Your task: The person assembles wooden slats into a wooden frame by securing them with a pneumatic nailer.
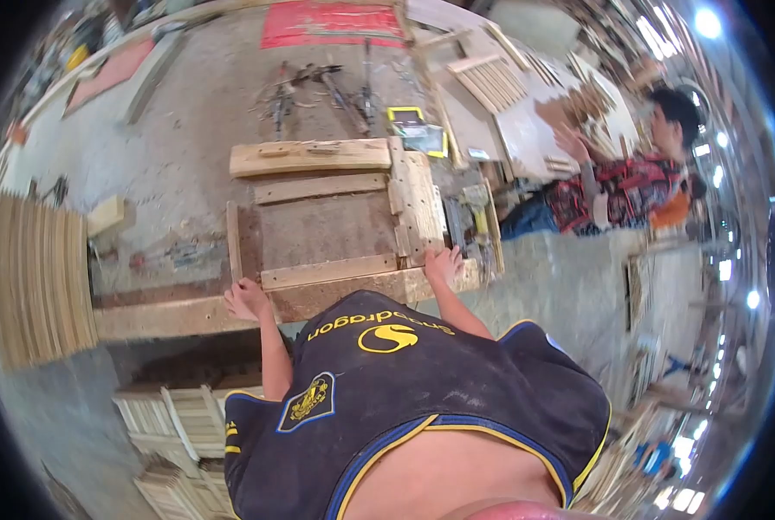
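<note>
My left hand is at the bench's front edge, fingers curled around the near end of a thin upright wooden strip. My right hand rests with fingers apart on the near end of a wide wooden board at the right. Between my hands, a wooden slat lies along the front edge. Farther back are a second slat and a thick wooden bar with small wood pieces on top. Together these pieces outline a rectangle on the bench.
Hand tools lie at the back of the workbench, near a red sheet. A stack of slats stands at the left, with a pale block beside it. A co-worker is at another table on the right.
</note>
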### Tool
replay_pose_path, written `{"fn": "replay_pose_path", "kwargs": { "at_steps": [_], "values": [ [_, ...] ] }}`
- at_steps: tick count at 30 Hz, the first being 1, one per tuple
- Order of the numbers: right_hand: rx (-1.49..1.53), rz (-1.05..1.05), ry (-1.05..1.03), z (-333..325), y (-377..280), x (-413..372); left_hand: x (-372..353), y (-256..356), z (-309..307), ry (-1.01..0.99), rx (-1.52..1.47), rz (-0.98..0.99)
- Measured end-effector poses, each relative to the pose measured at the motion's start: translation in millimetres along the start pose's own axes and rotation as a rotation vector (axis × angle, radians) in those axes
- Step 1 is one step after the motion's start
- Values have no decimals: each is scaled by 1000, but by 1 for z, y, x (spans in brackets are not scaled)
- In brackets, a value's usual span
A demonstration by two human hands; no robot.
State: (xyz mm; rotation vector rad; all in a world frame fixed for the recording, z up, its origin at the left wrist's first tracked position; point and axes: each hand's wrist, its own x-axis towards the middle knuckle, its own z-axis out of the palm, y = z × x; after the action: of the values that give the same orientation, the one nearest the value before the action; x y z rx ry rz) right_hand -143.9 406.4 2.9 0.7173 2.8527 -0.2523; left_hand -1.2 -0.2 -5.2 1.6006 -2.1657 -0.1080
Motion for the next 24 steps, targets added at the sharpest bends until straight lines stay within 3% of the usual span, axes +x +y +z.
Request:
{"fn": "replay_pose_path", "kwargs": {
  "at_steps": [7,17,19,20,22,24],
  "values": [
    [72,-23,-10,0,12,0,-3,0,-7,-1,16,50],
    [113,-23,5,9,5,0,2,-7,-1,-49,85,-58],
    [103,-45,41,0,4,-7,4,-19,6,-244,-92,-89],
    [89,-42,37,2,4,-7,2,-22,1,-209,-80,-164],
    [50,-45,36,10,3,-1,-8,-17,-11,-22,-428,-37],
    [-1,-88,13,16,-1,6,-17,6,-50,-17,-508,-86]
  ]
}}
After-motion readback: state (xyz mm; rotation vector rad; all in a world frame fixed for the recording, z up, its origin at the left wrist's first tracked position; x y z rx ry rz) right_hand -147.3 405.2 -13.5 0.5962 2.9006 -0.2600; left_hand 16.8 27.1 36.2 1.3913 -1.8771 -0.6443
